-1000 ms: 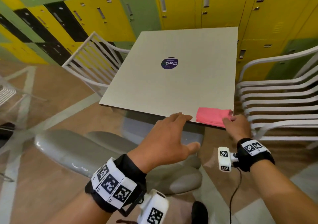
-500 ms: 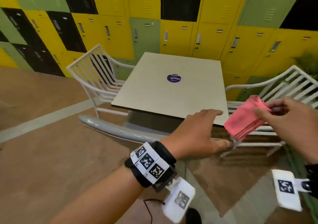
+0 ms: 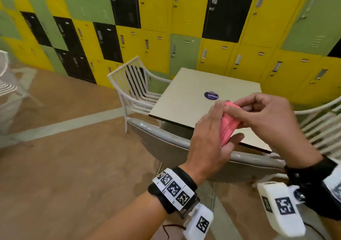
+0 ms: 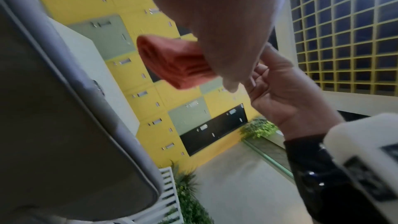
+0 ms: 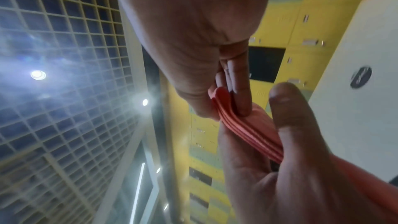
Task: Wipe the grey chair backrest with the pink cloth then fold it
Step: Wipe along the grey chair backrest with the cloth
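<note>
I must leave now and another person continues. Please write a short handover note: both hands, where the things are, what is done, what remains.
Left hand: holds the lower end of the pink cloth.
Right hand: pinches its top end.
The cloth is folded, in the air above the table edge.
Grey chair backrest: just below the hands, not touched.
Done: cloth picked up.
Left: wipe the backrest, then fold the cloth.

Even indoor brightness, ceiling spotlights (image 5: 38,75) flaring hazily in the right wrist view, soft motion blur, wide-angle edge bending.
</note>
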`<state>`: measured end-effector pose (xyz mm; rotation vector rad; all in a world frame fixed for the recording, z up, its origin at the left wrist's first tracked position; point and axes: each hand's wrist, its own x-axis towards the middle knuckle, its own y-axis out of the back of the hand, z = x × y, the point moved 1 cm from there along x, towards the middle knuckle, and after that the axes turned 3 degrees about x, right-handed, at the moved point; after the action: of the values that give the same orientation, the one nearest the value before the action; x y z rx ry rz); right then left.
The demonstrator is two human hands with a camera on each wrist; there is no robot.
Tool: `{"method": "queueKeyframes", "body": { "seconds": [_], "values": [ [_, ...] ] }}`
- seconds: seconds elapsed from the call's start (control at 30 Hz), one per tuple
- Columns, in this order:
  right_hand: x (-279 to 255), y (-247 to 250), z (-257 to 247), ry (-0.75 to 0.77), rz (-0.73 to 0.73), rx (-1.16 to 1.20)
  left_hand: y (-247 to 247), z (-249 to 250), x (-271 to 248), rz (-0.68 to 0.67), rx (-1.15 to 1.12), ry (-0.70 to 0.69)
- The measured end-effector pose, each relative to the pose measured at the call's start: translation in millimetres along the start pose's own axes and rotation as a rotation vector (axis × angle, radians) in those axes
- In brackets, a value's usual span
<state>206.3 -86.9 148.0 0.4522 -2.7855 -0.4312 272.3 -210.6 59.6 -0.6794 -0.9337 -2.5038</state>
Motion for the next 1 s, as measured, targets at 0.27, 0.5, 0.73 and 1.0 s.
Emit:
{"method": "queueKeyframes", "body": {
  "seconds": [0.27, 0.5, 0.73, 1.0],
  "values": [
    [23, -97, 1, -0.034, -0.248, 0.147, 45, -68, -39, 0.197, 0.084, 0.181],
    [46, -163, 4, -0.093, -0.342, 0.088, 105, -128, -37, 0.179, -0.018, 0.365],
    [66, -198, 37, -0.064, -0.285, -0.308, 189, -234, 5, 0.179, -0.017, 0.633],
    [66, -218, 63, -0.074, -0.224, -0.531, 153, -313, 20, -0.112, 0.072, 0.639]
  ]
}}
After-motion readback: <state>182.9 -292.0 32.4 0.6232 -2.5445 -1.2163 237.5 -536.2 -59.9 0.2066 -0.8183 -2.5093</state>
